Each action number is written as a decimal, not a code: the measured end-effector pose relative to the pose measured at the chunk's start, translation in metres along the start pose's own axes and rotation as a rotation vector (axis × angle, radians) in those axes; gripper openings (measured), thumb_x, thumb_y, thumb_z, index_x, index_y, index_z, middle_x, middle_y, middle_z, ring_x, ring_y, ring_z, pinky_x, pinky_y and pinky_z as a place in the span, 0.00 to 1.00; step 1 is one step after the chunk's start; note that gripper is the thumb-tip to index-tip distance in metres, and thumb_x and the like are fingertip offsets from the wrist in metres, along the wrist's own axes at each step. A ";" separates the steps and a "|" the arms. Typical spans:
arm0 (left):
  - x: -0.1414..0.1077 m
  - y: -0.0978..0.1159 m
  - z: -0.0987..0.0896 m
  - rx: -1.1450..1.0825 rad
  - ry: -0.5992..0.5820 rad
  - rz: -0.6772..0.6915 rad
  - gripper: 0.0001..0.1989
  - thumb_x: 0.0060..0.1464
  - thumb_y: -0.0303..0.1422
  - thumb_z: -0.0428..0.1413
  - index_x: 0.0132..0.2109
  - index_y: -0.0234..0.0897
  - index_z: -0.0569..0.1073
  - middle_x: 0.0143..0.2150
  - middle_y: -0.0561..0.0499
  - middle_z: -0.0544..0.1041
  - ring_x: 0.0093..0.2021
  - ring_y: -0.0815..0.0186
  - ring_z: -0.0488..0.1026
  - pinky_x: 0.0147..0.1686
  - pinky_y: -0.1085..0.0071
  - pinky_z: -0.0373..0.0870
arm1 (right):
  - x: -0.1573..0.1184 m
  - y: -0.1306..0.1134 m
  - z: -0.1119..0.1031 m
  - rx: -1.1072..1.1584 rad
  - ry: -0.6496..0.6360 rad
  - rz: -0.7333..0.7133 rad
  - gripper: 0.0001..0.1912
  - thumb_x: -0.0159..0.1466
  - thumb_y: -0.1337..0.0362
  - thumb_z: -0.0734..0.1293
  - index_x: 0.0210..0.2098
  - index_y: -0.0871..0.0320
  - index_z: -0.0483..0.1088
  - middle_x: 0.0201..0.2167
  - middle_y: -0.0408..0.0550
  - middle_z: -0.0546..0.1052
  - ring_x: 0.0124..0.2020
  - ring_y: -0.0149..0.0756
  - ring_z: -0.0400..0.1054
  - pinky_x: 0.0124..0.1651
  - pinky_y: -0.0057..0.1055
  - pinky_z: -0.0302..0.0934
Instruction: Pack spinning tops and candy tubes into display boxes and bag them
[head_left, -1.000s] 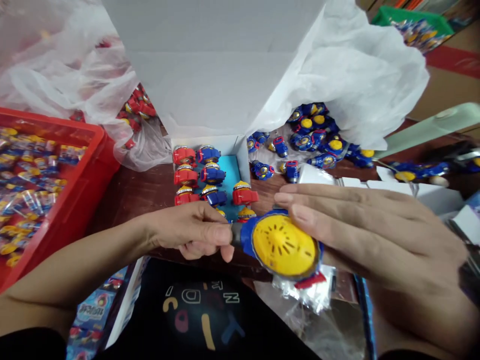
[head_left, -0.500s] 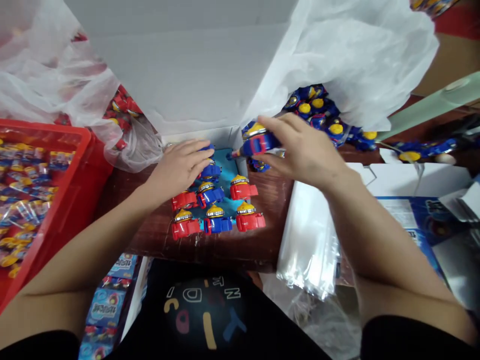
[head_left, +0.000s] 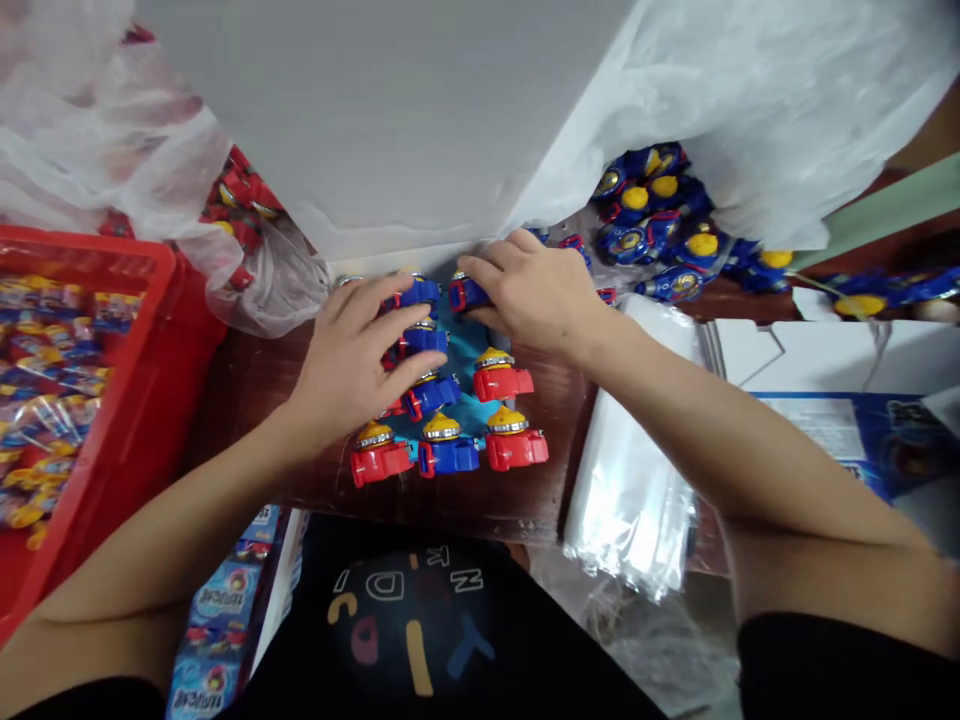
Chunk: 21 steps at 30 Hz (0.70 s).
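Observation:
In front of me stands an open display box with a tall white lid (head_left: 390, 130) and a blue inside (head_left: 459, 400). Red toy watches (head_left: 381, 460) and blue toy watches (head_left: 448, 452), topped with yellow caps, sit in rows in it. My right hand (head_left: 525, 290) is closed round a blue toy watch (head_left: 466, 292) at the back of the box, its fingers covering part of it. My left hand (head_left: 356, 345) lies over the left rows with its fingers spread, touching toys there and hiding some of them.
On the left is a red crate (head_left: 169, 300) of small wrapped pieces. Blue toy watches (head_left: 637, 230) spill from a white plastic bag at the back right. Clear plastic sleeves (head_left: 630, 480) lie to the right, beside flat printed cartons (head_left: 825, 420). Printed boxes (head_left: 221, 590) stand lower left.
My right hand has carried the blue toy watch leftward into the back of the box. My left hand has shifted slightly, fingers spreading more over the left rows. The view has shifted a little.

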<state>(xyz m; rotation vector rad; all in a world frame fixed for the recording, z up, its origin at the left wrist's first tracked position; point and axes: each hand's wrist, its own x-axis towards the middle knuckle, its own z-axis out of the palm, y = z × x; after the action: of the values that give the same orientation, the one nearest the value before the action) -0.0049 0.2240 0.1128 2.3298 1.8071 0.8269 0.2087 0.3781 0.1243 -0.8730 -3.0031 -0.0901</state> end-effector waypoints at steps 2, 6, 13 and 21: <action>-0.014 0.009 -0.004 0.041 -0.010 0.046 0.25 0.62 0.50 0.65 0.59 0.41 0.79 0.61 0.43 0.78 0.59 0.50 0.74 0.62 0.50 0.68 | -0.011 0.006 0.002 0.075 0.104 -0.023 0.33 0.72 0.48 0.68 0.69 0.60 0.66 0.58 0.63 0.76 0.60 0.61 0.67 0.48 0.48 0.69; -0.031 0.014 -0.003 0.027 -0.123 0.168 0.14 0.67 0.42 0.63 0.55 0.44 0.80 0.55 0.49 0.82 0.56 0.53 0.73 0.58 0.51 0.66 | -0.053 0.014 -0.002 0.391 0.185 -0.213 0.35 0.70 0.39 0.66 0.64 0.60 0.71 0.53 0.61 0.76 0.54 0.53 0.71 0.55 0.50 0.70; -0.020 0.009 -0.002 0.068 -0.182 0.183 0.12 0.69 0.38 0.59 0.54 0.40 0.80 0.75 0.41 0.65 0.74 0.46 0.62 0.68 0.44 0.60 | -0.076 -0.004 0.008 0.650 0.075 -0.268 0.27 0.72 0.45 0.68 0.61 0.56 0.74 0.51 0.57 0.75 0.49 0.44 0.74 0.52 0.42 0.75; -0.046 0.016 -0.027 0.078 -0.106 0.067 0.23 0.70 0.45 0.57 0.65 0.41 0.71 0.79 0.38 0.57 0.78 0.46 0.56 0.74 0.42 0.52 | -0.064 0.082 0.076 0.358 0.139 0.125 0.36 0.66 0.40 0.68 0.63 0.58 0.73 0.49 0.60 0.75 0.42 0.49 0.72 0.48 0.51 0.70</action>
<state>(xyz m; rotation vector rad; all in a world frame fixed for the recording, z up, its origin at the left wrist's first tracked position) -0.0106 0.1704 0.1254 2.4435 1.7586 0.6383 0.3072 0.4172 0.0507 -0.9617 -2.7047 0.3602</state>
